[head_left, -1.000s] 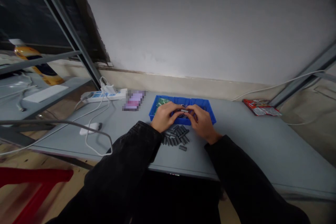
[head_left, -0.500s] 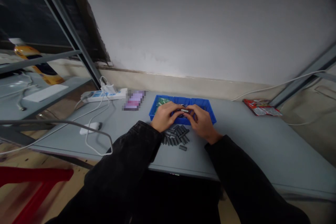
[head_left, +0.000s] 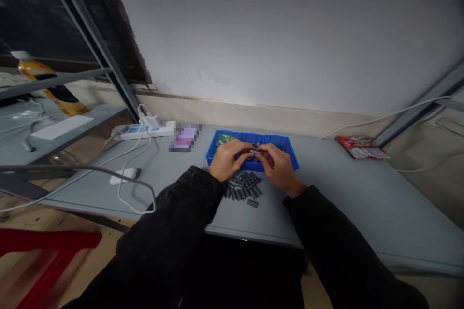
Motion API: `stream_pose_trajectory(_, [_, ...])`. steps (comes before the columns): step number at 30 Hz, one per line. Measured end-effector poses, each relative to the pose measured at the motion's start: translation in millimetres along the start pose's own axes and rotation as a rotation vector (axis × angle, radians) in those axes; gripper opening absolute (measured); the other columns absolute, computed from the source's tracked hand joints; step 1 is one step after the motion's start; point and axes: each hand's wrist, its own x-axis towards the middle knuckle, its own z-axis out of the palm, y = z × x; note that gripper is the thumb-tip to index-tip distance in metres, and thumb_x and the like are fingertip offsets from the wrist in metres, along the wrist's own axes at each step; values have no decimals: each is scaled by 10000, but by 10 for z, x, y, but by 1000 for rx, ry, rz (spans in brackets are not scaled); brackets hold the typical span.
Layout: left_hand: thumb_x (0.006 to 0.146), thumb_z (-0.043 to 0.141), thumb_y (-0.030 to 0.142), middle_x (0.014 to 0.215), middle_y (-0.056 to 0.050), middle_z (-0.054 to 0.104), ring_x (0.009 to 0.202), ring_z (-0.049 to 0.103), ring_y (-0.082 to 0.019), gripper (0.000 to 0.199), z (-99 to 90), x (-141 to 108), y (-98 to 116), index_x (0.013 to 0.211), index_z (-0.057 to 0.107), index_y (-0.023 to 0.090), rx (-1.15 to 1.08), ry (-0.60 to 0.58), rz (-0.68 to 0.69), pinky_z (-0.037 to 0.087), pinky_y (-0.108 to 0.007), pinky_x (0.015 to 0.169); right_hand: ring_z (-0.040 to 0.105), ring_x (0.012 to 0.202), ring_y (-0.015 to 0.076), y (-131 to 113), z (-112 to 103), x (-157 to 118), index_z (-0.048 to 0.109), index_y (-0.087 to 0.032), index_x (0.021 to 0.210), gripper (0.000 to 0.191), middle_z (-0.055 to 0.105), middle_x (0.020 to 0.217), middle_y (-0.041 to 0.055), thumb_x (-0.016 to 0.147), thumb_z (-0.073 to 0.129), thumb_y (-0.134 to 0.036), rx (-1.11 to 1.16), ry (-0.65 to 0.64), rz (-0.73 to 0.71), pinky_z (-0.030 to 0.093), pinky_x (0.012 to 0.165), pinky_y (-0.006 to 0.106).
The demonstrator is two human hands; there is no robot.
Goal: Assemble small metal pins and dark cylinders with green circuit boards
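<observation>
My left hand (head_left: pixel 227 158) and my right hand (head_left: pixel 277 166) meet over a blue divided tray (head_left: pixel 295 157). Between their fingertips they pinch one small, slim metallic piece (head_left: pixel 255 151), held level. Green items (head_left: pixel 225 139) lie in the tray's left compartment. Small metal parts show in the middle compartment, partly hidden by my fingers. Just in front of the tray, a pile of short dark grey cylinders (head_left: pixel 243 186) lies on the grey table (head_left: pixel 348 188), some behind my left wrist. One cylinder (head_left: pixel 253 203) lies apart, nearer the table's front edge.
A white power strip (head_left: pixel 166 128) with cables and a blurred purple item (head_left: pixel 185 137) lie left of the tray. A white adapter (head_left: pixel 123 176) is nearer the front left. At the right back lies a red packet (head_left: pixel 362 147). A red stool (head_left: pixel 47 244) stands lower left.
Both hands stay over the tray. The piece between my fingertips has turned slightly and looks thinner.
</observation>
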Motion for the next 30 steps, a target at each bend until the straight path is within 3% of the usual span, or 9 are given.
stream_pose_trajectory(8, [939,638,286,932,-58,708,784,637,-142,159,3,-4,2,1017,684,154,22,0,-19,540,-299,774,615,737,151,-24,-16,11,601,-205,1074,142,672,929,41,999,512,-286,-5,5,-4,480,693,290])
stream_pose_trajectory(30, [951,621,300,960,-53,712,812,641,-142,158,-7,-9,8,997,676,159,-1,-17,-56,532,-306,804,613,774,164,-26,-15,15,614,-204,1059,167,659,917,45,1011,478,-290,-10,4,-13,483,711,301])
